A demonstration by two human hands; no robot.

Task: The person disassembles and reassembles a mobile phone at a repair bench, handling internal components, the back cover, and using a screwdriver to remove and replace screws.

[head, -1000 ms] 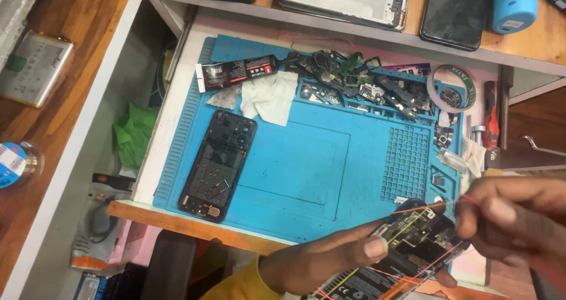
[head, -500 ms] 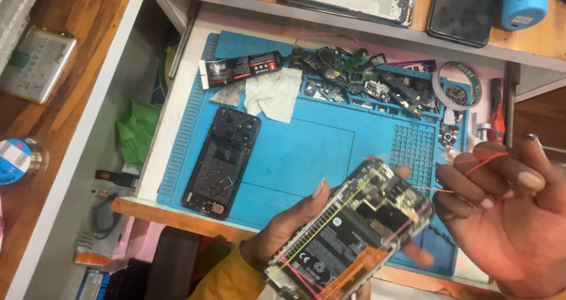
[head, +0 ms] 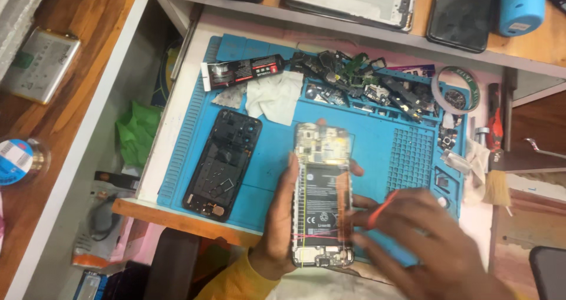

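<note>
Head view: left hand (head: 280, 217) holds an opened phone (head: 322, 194) upright in lower centre of frame, back cover off, battery (head: 322, 203) and board exposed. Left grip is closed around the phone's edges, thumb on the left edge, fingertips showing at the right edge. Phone sits above the blue mat (head: 365, 158), lifted off it as far as I can tell.

Right hand (head: 424, 247) is at lower right, fingers curled, pinching a thin red tool (head: 383, 208) whose tip sits just beside the phone's right edge, near the battery. Hand is blurred; can't tell if the tip touches.

On the mat: black back cover (head: 224, 155) lying flat at left centre, well apart from the phone. White cloth (head: 274, 96) and a black glue tube (head: 244, 71) at upper left of the mat. Pile of small parts (head: 359, 82) along the mat's top edge. Tape roll (head: 454, 88) at upper right. Brush (head: 497, 176) at right edge, off the mat.
</note>
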